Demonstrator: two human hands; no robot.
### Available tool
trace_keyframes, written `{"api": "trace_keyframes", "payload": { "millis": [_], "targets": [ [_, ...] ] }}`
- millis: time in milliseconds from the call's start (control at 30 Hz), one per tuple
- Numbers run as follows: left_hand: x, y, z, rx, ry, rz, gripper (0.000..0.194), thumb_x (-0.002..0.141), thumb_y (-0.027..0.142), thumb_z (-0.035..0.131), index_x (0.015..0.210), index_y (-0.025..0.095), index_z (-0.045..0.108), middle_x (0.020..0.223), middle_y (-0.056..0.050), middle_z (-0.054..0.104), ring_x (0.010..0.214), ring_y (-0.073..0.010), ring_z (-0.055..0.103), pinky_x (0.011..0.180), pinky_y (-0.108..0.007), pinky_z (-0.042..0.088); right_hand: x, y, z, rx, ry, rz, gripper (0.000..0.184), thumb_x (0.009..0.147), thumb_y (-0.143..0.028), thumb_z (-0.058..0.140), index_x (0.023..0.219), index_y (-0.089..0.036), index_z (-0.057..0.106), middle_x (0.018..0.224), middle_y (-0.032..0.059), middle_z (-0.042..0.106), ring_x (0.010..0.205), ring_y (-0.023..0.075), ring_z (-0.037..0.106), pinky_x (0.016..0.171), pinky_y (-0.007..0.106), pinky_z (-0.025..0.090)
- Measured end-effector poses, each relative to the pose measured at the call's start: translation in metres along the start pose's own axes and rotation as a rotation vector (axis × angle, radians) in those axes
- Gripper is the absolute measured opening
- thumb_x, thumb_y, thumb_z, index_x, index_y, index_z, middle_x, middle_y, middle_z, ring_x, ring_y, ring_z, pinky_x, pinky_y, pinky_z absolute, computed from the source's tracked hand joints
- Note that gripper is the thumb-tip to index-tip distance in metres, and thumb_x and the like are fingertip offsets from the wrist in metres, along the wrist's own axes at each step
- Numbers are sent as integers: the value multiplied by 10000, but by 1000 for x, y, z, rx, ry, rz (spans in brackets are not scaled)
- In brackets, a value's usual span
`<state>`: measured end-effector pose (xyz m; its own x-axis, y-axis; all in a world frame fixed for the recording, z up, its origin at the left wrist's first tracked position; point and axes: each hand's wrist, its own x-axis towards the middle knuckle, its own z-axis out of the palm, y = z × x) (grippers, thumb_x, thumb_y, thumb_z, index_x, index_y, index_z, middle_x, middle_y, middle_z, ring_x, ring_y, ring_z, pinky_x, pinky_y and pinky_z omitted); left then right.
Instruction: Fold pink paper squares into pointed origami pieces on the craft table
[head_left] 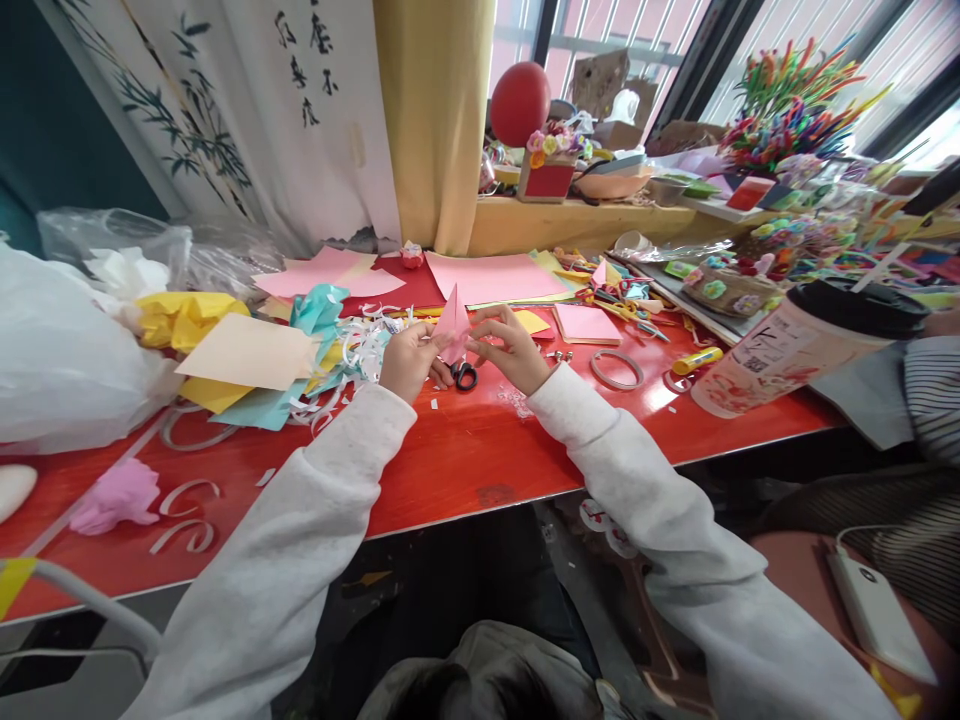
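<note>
A piece of folded pink paper [453,322] with a pointed top is held up between both hands, above the red table [465,450]. My left hand [409,362] pinches its lower left side. Thumb and fingertips of my right hand [514,350] close on its lower right edge. Just below the paper lies a pair of scissors with black handles [465,377], partly hidden by my left hand. A stack of square pink paper [586,325] is to the right of my right hand. Shredded white paper strips [367,345] lie beside my left hand.
A lidded drink cup [795,345] stands at the right, near a tape roll [616,370] and a yellow glue stick [697,361]. Crumpled coloured paper and a white plastic bag [67,350] crowd the left. Pink sheets [495,277] lie behind. A person's striped sleeve [934,395] shows at far right.
</note>
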<state>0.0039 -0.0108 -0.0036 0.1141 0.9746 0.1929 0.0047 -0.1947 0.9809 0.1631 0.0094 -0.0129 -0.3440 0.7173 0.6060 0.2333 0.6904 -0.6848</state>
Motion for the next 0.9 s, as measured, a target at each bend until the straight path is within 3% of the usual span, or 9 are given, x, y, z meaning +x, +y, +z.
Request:
{"api": "trace_keyframes", "payload": {
  "millis": [100, 200, 333, 900],
  "targets": [
    [0, -1, 1, 5, 8, 25, 320, 657, 420, 591, 813, 143, 552, 415, 40, 495, 337, -127, 519, 339, -225, 437, 0, -1, 3, 42, 7, 67, 194, 728, -368, 534, 730, -174, 543, 1065, 77, 431, 927, 161, 472, 617, 282, 504],
    [1, -3, 0, 22, 19, 35, 314, 655, 426, 592, 802, 152, 552, 405, 44, 484, 345, -127, 525, 348, -218, 436, 1, 0, 4, 149, -81, 162, 243, 711, -403, 546, 725, -161, 519, 840, 42, 528, 721, 109, 528, 634, 286, 491],
    [2, -5, 0, 55, 1, 38, 292, 655, 428, 590, 764, 165, 524, 403, 40, 500, 348, -137, 531, 345, -218, 428, 1, 2, 3, 231, -122, 237, 304, 670, -437, 576, 738, -149, 505, 634, -7, 531, 588, 94, 531, 616, 281, 468],
    [1, -8, 2, 246, -18, 69, 225, 697, 395, 555, 696, 181, 484, 354, 40, 505, 334, -152, 534, 333, -210, 403, -2, 1, 5, -92, -63, 148, 338, 717, -465, 513, 725, -134, 582, 661, 19, 538, 600, 97, 482, 593, 251, 394]
  ]
}}
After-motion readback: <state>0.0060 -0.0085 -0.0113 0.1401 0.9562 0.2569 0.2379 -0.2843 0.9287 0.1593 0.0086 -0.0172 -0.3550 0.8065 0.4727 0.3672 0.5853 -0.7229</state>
